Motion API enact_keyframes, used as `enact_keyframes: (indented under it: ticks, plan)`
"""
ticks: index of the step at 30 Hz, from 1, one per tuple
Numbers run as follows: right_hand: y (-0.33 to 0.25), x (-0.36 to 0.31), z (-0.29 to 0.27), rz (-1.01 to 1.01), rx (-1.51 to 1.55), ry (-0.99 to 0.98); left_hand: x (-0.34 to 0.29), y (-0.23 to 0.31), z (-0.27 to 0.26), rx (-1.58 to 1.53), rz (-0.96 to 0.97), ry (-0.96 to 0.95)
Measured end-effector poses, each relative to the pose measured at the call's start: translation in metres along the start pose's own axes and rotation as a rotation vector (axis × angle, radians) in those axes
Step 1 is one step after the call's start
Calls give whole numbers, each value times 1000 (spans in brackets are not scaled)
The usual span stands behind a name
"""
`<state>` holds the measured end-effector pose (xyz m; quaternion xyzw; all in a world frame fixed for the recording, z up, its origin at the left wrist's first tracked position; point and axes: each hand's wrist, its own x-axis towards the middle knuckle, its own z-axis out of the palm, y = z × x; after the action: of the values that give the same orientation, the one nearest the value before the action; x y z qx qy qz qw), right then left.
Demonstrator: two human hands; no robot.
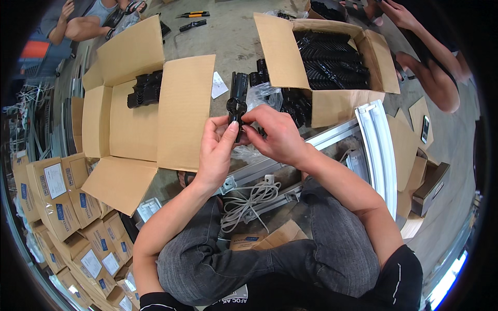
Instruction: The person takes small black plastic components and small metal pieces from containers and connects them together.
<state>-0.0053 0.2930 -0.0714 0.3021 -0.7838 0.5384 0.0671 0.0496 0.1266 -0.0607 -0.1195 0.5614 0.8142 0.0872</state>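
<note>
Between my two hands is a black plastic part [238, 96], long and upright with a rounded ring-like middle. My left hand [217, 147] is closed round its lower end, the thumb lying along the front. The fingertips of my right hand [276, 132] pinch at the part's right side, near its lower half. Just behind it lies a clear plastic bag [264, 96]. Right of the bag, more black parts [296, 106] lie in a heap on the floor. An open cardboard box [334, 96] beyond holds rows of similar black parts [334, 62].
At left stands another open carton [184, 114] with a few black parts [145, 89] inside. White metal rails [377, 150] and a coiled grey cable [251, 205] lie near my legs. Stacked cartons [57, 207] fill the lower left. Other people [430, 57] sit nearby; a phone [425, 129] lies at right.
</note>
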Motion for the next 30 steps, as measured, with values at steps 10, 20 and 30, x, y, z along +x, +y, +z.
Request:
enact_keyframes:
  ticks: [10, 20, 30]
  plan:
    - [1, -1, -1, -63, -63, -40, 0, 2, 0, -25, -42, -4]
    - [-2, -1, -2, -45, -118, -40, -1, 3, -4, 29, -23, 0]
    - [-5, 1, -6, -122, -159, -15, -2, 10, 4, 73, -47, -2]
